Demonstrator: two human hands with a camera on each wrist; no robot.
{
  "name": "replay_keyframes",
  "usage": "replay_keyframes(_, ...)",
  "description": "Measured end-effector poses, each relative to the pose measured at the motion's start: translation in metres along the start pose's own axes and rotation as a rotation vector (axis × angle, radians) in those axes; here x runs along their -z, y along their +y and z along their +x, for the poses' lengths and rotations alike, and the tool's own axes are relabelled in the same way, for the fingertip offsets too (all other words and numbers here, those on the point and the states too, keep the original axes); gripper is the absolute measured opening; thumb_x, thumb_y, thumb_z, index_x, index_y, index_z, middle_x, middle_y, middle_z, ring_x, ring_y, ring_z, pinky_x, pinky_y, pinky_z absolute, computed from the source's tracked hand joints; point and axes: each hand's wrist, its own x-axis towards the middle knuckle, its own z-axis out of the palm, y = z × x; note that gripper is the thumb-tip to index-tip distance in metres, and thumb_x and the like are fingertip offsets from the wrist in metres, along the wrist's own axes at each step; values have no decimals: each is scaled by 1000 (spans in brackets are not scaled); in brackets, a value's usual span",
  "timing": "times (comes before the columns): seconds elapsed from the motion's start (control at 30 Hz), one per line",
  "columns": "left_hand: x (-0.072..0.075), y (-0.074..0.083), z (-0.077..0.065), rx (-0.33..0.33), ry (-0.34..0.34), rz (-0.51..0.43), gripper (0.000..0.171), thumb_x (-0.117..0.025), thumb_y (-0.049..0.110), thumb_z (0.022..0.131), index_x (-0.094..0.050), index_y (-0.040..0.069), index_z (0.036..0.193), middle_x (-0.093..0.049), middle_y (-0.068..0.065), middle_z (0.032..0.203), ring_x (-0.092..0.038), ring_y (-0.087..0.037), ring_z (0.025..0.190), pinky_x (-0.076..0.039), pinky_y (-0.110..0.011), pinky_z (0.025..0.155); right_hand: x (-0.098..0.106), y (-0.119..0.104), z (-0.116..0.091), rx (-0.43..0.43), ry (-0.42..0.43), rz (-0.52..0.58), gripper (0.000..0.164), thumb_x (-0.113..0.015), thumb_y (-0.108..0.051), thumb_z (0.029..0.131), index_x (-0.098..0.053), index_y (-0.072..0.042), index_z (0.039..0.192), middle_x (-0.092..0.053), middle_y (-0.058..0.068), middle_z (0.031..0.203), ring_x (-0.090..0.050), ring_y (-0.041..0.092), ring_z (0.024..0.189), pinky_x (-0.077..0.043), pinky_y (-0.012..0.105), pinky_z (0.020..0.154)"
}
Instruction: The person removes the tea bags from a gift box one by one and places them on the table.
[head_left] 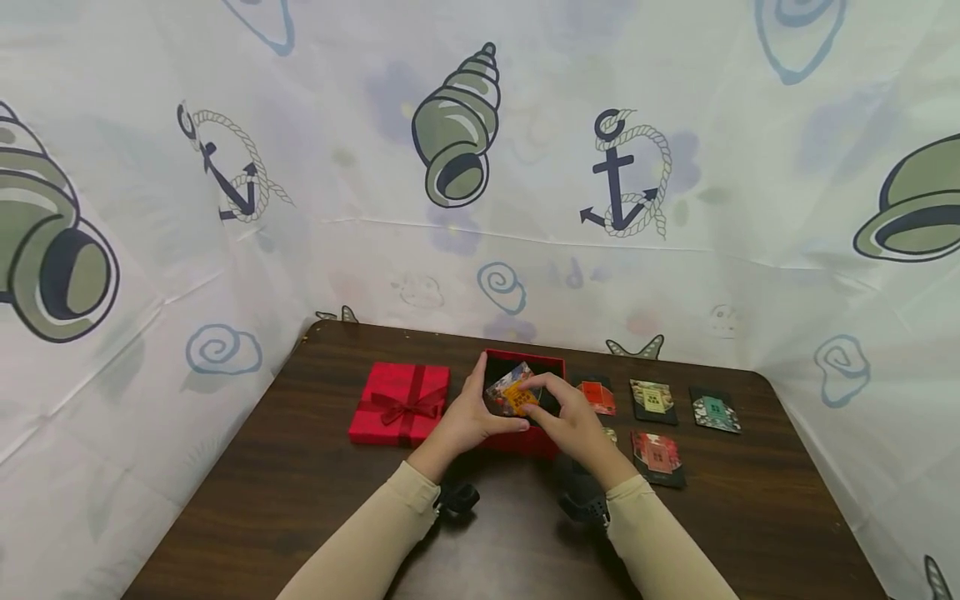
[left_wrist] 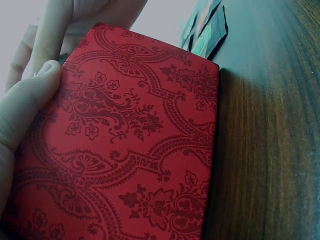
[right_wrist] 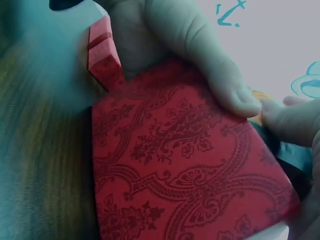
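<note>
A red patterned gift box stands with its lid off at the middle of the table, its dark inside facing up. My left hand grips its left side, with the thumb at the front rim. Over the opening, my right hand pinches a small flat packet with an orange label and a floral print between thumb and fingers. The packet tilts within the box mouth. Both wrist views are mostly filled by the box's front wall. The box's floor is largely hidden by the hands and packet.
Left of the box lies the red lid with a dark red ribbon bow. Several flat dark packets lie to the right, among them a yellow-labelled packet, a green-labelled packet and a red-labelled packet. A printed curtain surrounds the table.
</note>
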Motion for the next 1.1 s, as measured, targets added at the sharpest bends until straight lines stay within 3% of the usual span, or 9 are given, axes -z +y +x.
replay_keyframes(0.13,0,1,0,9,1,14,145,-99,55,74,1,34,177,-12,-16,184,-26,-49,166,-35,-74,124,5,-2,-8,18,58,-42,33,-78,-11,101,-68,-21,131,-72,1,132,-69,26,130,-57,62,106)
replay_keyframes(0.33,2,8,-2,11,5,36,144,-99,53,75,0,30,177,-15,-18,183,-28,-50,164,-37,-74,123,13,-5,-21,13,128,-67,27,-78,-15,102,-69,-27,125,-72,-6,124,-68,15,118,-62,36,87)
replay_keyframes(0.57,2,7,-1,14,4,28,144,-99,54,75,-1,32,177,-13,-16,184,-25,-49,166,-35,-74,124,25,-8,-33,67,216,-50,28,-77,-7,102,-68,-19,125,-70,-2,123,-68,16,120,-55,22,103)
replay_keyframes(0.7,1,5,0,20,0,21,143,-99,53,75,0,34,177,-13,-15,184,-23,-47,167,-36,-73,124,38,-4,-48,54,275,-14,27,-75,-1,102,-68,-13,125,-68,5,121,-68,15,103,-54,14,83)
replay_keyframes(0.8,0,3,0,21,-4,24,144,-99,54,75,1,35,177,-13,-13,184,-23,-45,167,-37,-73,124,48,3,-63,12,310,9,26,-73,3,102,-68,-9,125,-67,10,118,-63,12,86,-51,20,65)
replay_keyframes(0.9,0,2,1,24,0,28,143,-99,54,75,0,35,177,-15,-13,184,-26,-45,166,-39,-73,122,56,11,-81,-70,339,5,25,-73,1,102,-68,-9,125,-67,11,116,-58,9,75,-49,23,56)
replay_keyframes(1.03,-1,1,0,32,4,25,142,-99,53,75,-1,35,177,-16,-11,184,-26,-43,166,-39,-72,123,65,23,-107,-187,388,-25,25,-74,-1,102,-68,-9,125,-68,11,116,-58,5,74,-51,21,56)
replay_keyframes(1.1,0,2,-1,34,6,27,142,-98,54,74,-2,35,177,-16,-10,184,-26,-42,166,-39,-72,123,70,28,-120,-239,430,-71,25,-75,-1,102,-68,-8,125,-68,9,118,-61,1,82,-52,18,63)
